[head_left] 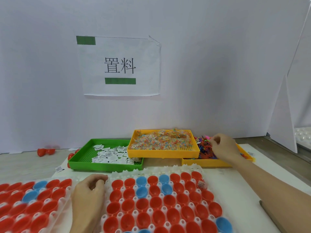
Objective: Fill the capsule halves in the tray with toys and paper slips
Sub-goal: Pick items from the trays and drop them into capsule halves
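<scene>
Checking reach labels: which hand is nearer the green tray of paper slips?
Left. The left hand rests at the capsule tray's near-left edge, just in front of the green tray. The right hand is far to its right, over the colourful toys.

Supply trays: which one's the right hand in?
The right hand is in the far-right yellow tray of loose coloured toys, partly under the raised yellow tray; not the green slip tray.

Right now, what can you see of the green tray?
The green tray is a shallow rectangular plastic tray with a perforated grid floor and low walls. It sits flat on the table, behind the capsule tray. White printed paper slips lie heaped toward its right side. The raised yellow tray overlaps its right end. No hand touches it.
</scene>
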`<action>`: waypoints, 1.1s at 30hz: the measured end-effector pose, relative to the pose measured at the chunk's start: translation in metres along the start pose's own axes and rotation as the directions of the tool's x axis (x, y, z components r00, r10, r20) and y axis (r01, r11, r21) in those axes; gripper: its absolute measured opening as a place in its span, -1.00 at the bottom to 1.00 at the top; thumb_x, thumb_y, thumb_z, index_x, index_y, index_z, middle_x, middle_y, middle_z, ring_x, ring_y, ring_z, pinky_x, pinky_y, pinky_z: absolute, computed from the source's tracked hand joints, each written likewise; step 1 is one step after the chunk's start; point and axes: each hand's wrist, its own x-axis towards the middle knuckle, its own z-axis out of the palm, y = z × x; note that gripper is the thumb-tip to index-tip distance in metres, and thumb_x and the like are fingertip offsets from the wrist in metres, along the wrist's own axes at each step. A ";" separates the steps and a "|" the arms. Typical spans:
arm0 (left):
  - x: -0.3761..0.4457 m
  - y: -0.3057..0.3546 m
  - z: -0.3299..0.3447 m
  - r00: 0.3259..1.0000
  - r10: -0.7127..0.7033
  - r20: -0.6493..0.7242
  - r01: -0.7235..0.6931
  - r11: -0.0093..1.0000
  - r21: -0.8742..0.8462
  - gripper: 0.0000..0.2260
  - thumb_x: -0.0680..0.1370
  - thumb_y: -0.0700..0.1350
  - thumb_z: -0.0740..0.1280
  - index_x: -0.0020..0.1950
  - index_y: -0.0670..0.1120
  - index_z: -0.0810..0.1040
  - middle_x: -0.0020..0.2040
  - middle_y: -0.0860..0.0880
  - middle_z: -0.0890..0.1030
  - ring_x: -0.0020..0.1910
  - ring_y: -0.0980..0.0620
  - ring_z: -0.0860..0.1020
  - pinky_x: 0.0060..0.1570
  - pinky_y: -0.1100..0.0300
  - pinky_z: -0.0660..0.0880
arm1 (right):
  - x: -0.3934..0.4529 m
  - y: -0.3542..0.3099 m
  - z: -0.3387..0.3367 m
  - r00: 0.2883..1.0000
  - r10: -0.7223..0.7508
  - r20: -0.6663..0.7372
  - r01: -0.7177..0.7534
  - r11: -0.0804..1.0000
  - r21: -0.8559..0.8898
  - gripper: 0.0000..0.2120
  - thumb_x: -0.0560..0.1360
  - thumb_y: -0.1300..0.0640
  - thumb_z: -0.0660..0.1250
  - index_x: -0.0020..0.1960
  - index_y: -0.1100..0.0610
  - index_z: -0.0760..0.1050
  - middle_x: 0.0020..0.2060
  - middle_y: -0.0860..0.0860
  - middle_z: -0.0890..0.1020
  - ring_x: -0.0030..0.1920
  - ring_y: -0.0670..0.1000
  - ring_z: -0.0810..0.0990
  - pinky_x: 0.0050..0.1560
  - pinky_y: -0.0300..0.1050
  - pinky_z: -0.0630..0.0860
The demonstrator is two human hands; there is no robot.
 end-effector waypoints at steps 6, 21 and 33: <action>0.001 0.000 0.001 1.000 -0.001 -0.001 0.001 1.000 0.013 -0.71 0.53 -0.34 0.27 -0.22 -0.03 0.67 -0.20 0.03 0.68 -0.13 0.04 0.60 -0.21 0.15 0.47 | -0.034 -0.029 -0.021 0.990 0.096 0.101 -0.138 0.545 0.827 -0.89 0.65 0.21 0.25 -0.03 0.19 0.50 -0.22 0.11 0.64 -0.35 -0.04 0.56 -0.26 -0.15 0.53; -0.005 0.006 0.000 1.000 0.010 0.022 -0.011 1.000 0.012 -0.73 0.54 -0.31 0.24 -0.17 -0.04 0.66 -0.15 0.02 0.68 -0.07 0.02 0.61 -0.06 0.02 0.50 | -0.119 -0.025 -0.046 0.965 0.044 0.257 -0.257 0.327 0.909 -0.75 0.37 0.19 0.38 0.03 0.19 0.65 -0.26 0.09 0.70 -0.30 -0.03 0.67 -0.24 -0.25 0.63; -0.005 0.008 0.000 1.000 -0.003 0.024 0.002 0.999 0.044 -0.72 0.55 -0.31 0.23 -0.17 -0.02 0.66 -0.16 0.00 0.68 -0.10 -0.09 0.63 -0.05 -0.03 0.56 | -0.127 -0.033 -0.028 0.980 -0.140 0.142 0.020 0.778 0.628 -0.78 0.49 0.34 0.43 -0.08 0.02 0.69 -0.22 -0.15 0.73 -0.19 -0.11 0.72 -0.18 -0.35 0.60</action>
